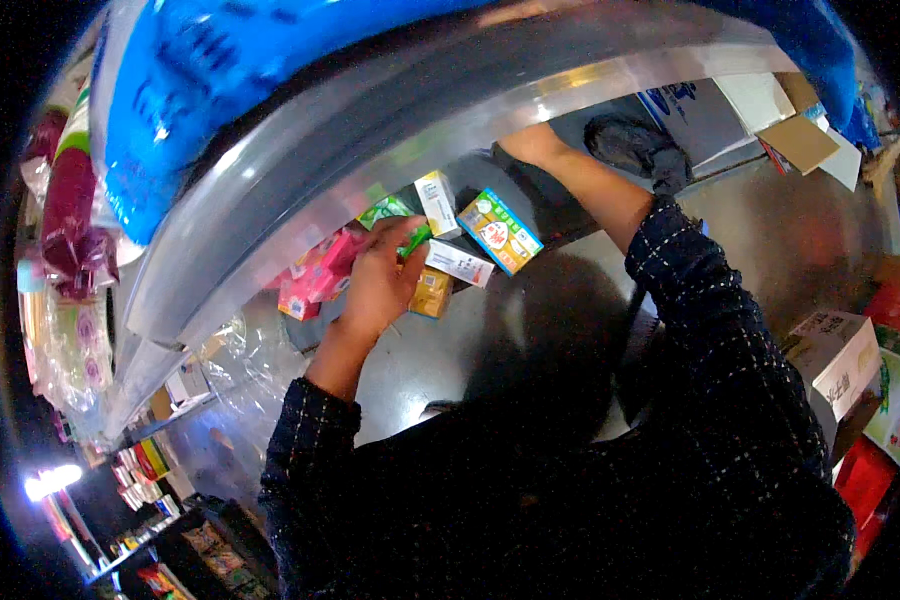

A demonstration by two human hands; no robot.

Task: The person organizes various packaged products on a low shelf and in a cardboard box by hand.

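My left hand (378, 278) is closed, its fingers curled round a small green item (415, 240) whose kind I cannot make out. Just left of it are pink packs (315, 272). A green pack (382, 210) shows beyond the fingers. To the right lie a white-and-yellow box (436, 203), a white box (460, 263) and a green-and-orange carton (500, 232). A golden-brown box (431, 293) sits against the hand's near side. My right hand (532, 145) reaches in beneath a clear plastic rim, which hides its fingers.
A large blue bag (220, 90) and a thick, curved translucent plastic rim (370, 130) cross the top of the view. Dark crumpled plastic (630, 150) lies right of my right hand. Cardboard boxes (835, 365) stand at the right, and stocked shelves (150, 500) at the lower left.
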